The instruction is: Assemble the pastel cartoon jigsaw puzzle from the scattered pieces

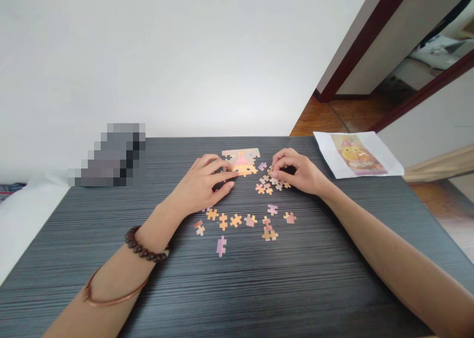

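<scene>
A partly joined jigsaw puzzle [242, 158] lies flat near the table's far edge, with a yellow face and a pink hat on it. My left hand [202, 182] rests at its left side, fingers apart, index fingertip touching the lower edge. To the right of the puzzle is a small heap of loose puzzle pieces [263, 187]. Over this heap, my right hand [298, 172] has thumb and fingertips pinched together on a puzzle piece, mostly hidden by the fingers. Several orange, pink and purple loose pieces [236, 220] are scattered nearer to me.
A printed reference picture [357, 155] on white paper lies at the table's right far corner. At the left far side, a blurred-out dark object [107, 157] stands on the dark wood-grain table [229, 298]. A white wall [207, 56] rises behind the table.
</scene>
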`<act>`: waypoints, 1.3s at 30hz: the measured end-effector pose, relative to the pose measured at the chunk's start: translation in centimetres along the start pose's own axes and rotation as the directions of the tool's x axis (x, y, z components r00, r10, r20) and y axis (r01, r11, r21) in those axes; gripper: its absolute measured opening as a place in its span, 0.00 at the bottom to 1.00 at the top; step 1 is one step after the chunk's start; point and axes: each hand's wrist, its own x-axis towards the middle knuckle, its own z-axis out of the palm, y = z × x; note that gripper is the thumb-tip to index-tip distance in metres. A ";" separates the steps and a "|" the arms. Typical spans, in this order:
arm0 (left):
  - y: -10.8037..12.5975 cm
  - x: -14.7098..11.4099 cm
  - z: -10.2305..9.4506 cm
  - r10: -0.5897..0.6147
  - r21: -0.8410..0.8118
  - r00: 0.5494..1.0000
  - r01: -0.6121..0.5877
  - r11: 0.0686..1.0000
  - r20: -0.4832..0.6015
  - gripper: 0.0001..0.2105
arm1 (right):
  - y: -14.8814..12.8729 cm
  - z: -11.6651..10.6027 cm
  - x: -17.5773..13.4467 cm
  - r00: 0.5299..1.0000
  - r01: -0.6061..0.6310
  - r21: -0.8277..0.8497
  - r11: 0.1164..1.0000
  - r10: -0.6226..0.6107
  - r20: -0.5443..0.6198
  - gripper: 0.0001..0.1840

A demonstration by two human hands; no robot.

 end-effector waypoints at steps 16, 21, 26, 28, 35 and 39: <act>-0.1 0.0 0.0 0.046 -0.004 0.995 -0.047 0.999 -0.093 0.11 | -0.3 0.6 0.0 0.999 0.035 -0.119 0.992 -0.034 0.003 0.10; -0.2 0.0 0.1 0.075 0.006 0.993 -0.075 0.997 -0.091 0.11 | -0.2 0.0 0.0 0.998 0.042 -0.037 0.998 -0.041 0.042 0.16; -0.4 0.0 0.3 0.106 0.027 0.988 -0.104 0.994 -0.113 0.11 | 0.4 -0.8 0.0 0.991 0.075 0.042 0.996 -0.079 0.104 0.19; -0.4 0.0 0.3 0.111 0.027 0.987 -0.109 0.994 -0.114 0.10 | 0.5 -1.1 0.0 0.989 0.074 0.046 0.996 -0.079 0.128 0.16; -0.4 0.0 0.4 0.121 0.032 0.986 -0.119 0.992 -0.114 0.11 | 0.1 -0.7 0.1 0.994 0.054 -0.013 0.998 -0.053 0.096 0.06; -0.3 0.1 0.3 0.110 0.023 0.987 -0.108 0.994 -0.115 0.11 | 0.1 0.2 0.1 0.998 -0.020 -0.106 0.994 0.014 -0.054 0.04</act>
